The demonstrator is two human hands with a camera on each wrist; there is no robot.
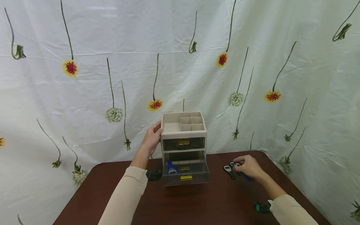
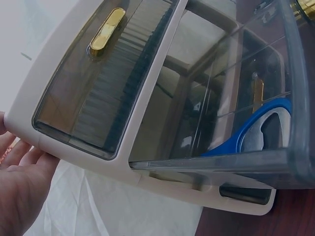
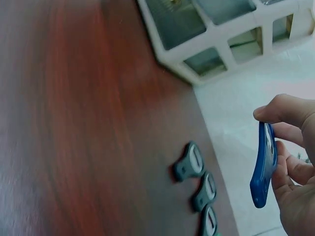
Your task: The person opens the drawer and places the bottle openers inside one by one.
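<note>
Drawer (image 1: pixel 173 180) of smoky clear plastic, boxy, stands pulled out, we judge for access; flared blue plastic-and-metal bottle opener (image 1: pixel 171 169) lies inside, left. Right hand (image 1: pixel 248 167) pinches matching blue opener (image 3: pixel 259 179) between thumb and fingers, suiting slim body, near flared black metal-faced openers (image 3: pixel 200 198) on dark red-brown table (image 1: pixel 180 207). Left hand (image 1: pixel 152 137) lies unclenched against boxy cream plastic cabinet (image 1: pixel 183 135), we think steadying it. Farther: white flower-printed fabric backdrop (image 1: pixel 180 81).

No text, label or number can be read.
</note>
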